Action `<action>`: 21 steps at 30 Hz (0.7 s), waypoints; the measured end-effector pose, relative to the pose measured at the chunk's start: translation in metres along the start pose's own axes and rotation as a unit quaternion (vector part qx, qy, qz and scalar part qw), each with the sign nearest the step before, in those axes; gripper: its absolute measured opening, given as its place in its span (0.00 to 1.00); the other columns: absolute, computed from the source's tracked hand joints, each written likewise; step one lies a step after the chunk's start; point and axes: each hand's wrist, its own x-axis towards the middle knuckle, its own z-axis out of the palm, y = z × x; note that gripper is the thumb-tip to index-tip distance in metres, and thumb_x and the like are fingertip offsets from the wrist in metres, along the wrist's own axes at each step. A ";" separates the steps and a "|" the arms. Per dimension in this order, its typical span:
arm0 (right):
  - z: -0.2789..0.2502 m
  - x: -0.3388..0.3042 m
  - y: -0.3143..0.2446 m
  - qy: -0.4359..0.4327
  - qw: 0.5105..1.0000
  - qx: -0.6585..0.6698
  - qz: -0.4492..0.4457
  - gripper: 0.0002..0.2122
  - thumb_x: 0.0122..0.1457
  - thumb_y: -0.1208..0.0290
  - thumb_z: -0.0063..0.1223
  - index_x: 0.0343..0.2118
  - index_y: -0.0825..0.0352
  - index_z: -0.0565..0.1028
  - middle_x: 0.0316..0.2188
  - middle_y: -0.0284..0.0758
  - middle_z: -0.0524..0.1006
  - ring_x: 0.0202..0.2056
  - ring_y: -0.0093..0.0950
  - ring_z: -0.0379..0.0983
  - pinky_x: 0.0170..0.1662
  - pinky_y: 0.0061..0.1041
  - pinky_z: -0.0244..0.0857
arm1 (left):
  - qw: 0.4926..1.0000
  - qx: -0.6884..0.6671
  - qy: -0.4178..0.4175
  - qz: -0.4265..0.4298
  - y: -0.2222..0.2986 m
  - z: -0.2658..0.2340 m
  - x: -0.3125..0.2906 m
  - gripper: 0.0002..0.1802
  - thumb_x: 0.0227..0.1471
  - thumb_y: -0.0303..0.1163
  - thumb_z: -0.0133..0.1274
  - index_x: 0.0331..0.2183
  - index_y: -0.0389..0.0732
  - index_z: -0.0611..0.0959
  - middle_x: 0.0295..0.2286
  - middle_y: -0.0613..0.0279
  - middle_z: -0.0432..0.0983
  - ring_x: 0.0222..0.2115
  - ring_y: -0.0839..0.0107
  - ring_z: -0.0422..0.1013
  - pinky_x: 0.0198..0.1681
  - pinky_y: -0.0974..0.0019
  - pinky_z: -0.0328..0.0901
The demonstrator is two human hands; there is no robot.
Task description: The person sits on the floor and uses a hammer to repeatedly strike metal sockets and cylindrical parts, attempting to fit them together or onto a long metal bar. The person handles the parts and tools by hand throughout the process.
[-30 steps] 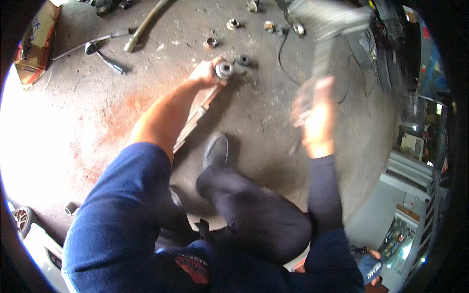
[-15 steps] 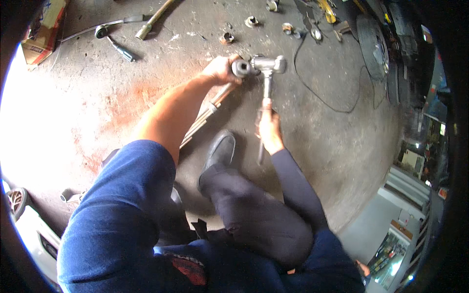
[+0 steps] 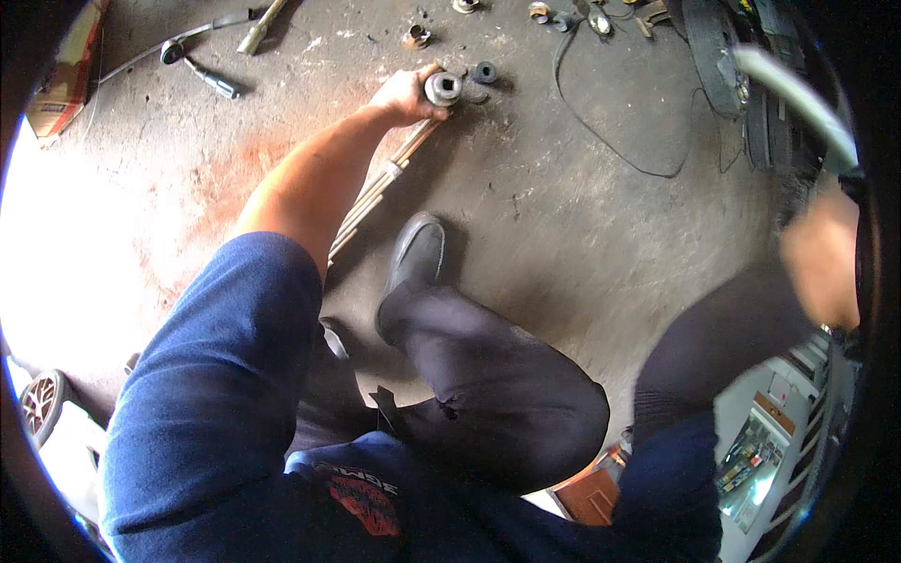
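Observation:
My left hand (image 3: 404,99) is closed around a round grey metal piece (image 3: 443,89) with a square hole in its end, low over the concrete floor. Beside that piece lie a ribbed metal part (image 3: 475,92) and a dark ring-shaped bushing (image 3: 484,72). Several thin pale rods (image 3: 361,211) run side by side from below this hand toward my feet. Raised at the far right, my right hand (image 3: 826,258) is smeared by motion, with a hammer (image 3: 798,103) in its grip. The hammer's pale shaft is blurred; its head cannot be made out.
A ratchet wrench (image 3: 208,77), a metal bar (image 3: 263,26) and a cardboard box (image 3: 68,89) are at the far left. Small metal parts, including a rusty ring (image 3: 416,37), lie ahead. A thin cable (image 3: 601,141) curves toward tyres (image 3: 710,66). My shoe (image 3: 416,249) stands near the rods.
My right hand has swung the hammer up and right, away from the metal pieces. My left hand keeps its hold. The bushing beside it now shows, and the view has shifted slightly.

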 end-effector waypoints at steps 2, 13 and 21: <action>0.025 -0.104 0.066 0.120 0.976 -0.070 0.169 0.33 0.74 0.37 0.38 0.44 0.71 0.77 0.36 0.52 0.74 0.41 0.49 0.69 0.42 0.46 0.65 | 0.999 0.003 0.026 0.025 -0.002 0.001 0.001 0.40 0.38 0.45 0.79 0.52 0.48 0.81 0.44 0.52 0.87 0.48 0.49 0.82 0.51 0.49 0.74; -0.018 -0.367 0.179 0.222 0.586 -0.088 0.774 0.34 0.66 0.24 0.45 0.28 0.58 0.66 0.18 0.24 0.62 0.14 0.20 0.58 0.17 0.26 0.56 | 0.997 0.062 0.024 0.034 0.012 -0.012 0.002 0.46 0.43 0.49 0.81 0.59 0.43 0.80 0.49 0.50 0.86 0.52 0.56 0.82 0.55 0.56 0.75; 0.007 -0.488 0.196 0.227 0.604 -0.126 0.753 0.35 0.65 0.23 0.45 0.21 0.56 0.64 0.13 0.24 0.62 0.12 0.20 0.60 0.16 0.29 0.58 | 0.988 -0.049 0.145 0.007 0.067 -0.052 0.032 0.42 0.48 0.53 0.77 0.56 0.34 0.83 0.50 0.53 0.86 0.53 0.64 0.80 0.61 0.61 0.69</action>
